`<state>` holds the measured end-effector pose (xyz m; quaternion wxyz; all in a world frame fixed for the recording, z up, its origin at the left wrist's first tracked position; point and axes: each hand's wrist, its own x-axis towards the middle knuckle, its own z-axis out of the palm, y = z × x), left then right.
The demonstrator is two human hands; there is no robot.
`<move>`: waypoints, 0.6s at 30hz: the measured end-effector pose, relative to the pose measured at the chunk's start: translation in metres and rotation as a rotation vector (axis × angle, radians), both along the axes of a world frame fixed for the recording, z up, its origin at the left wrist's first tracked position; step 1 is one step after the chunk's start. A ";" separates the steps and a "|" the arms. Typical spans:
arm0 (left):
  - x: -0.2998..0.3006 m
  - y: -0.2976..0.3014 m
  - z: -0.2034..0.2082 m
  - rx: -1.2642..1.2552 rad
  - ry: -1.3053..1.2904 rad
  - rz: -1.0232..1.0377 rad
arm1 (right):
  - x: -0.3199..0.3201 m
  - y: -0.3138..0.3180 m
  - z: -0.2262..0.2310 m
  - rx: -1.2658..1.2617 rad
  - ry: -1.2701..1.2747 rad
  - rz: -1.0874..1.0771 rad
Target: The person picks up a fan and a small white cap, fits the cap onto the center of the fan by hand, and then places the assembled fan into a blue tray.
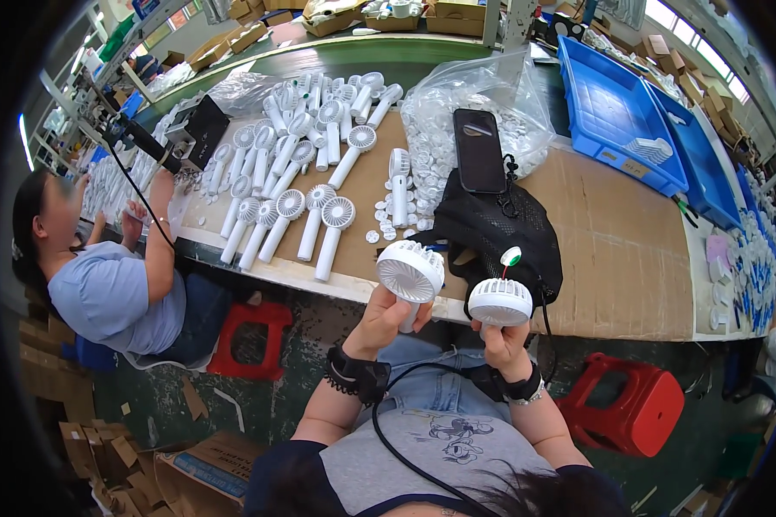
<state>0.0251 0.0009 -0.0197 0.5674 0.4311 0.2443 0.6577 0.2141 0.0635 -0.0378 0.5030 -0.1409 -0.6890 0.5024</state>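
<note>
My left hand [378, 324] is closed around the handle of a white handheld fan [409, 270], its round slatted head turned up at the table's front edge. Beside it, my right hand [503, 346] grips a second white handheld fan [500, 303] just below the head; that fan's handle is mostly hidden. A small green-and-white disc [510, 256] stands above this fan on a thin red wire. Farther left on the table lie several white handheld fans [336, 214] in rows and a pile. One more fan [399, 189] rests near the black mesh bag [500, 228].
A phone [479, 151] lies on the bag, beside a clear plastic bag of small white round parts [431, 112]. Blue trays [616, 121] sit at the right. A co-worker [129, 284] sits at the left. Red stools [621, 405] stand below the table, and a black cable [379, 422] crosses my body.
</note>
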 end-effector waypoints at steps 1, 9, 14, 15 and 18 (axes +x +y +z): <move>0.000 0.000 -0.001 0.002 0.000 -0.001 | 0.000 0.000 0.000 -0.014 0.001 -0.002; 0.001 -0.001 0.000 -0.022 0.042 0.000 | 0.000 0.000 -0.007 -0.047 0.033 0.004; 0.002 0.000 0.004 -0.045 0.109 0.037 | 0.000 0.000 -0.009 -0.045 0.033 0.022; 0.003 -0.001 0.003 -0.048 0.112 0.039 | 0.000 -0.001 -0.009 -0.057 0.033 0.020; 0.003 -0.001 0.003 -0.057 0.116 0.042 | 0.000 -0.001 -0.009 -0.080 0.034 0.019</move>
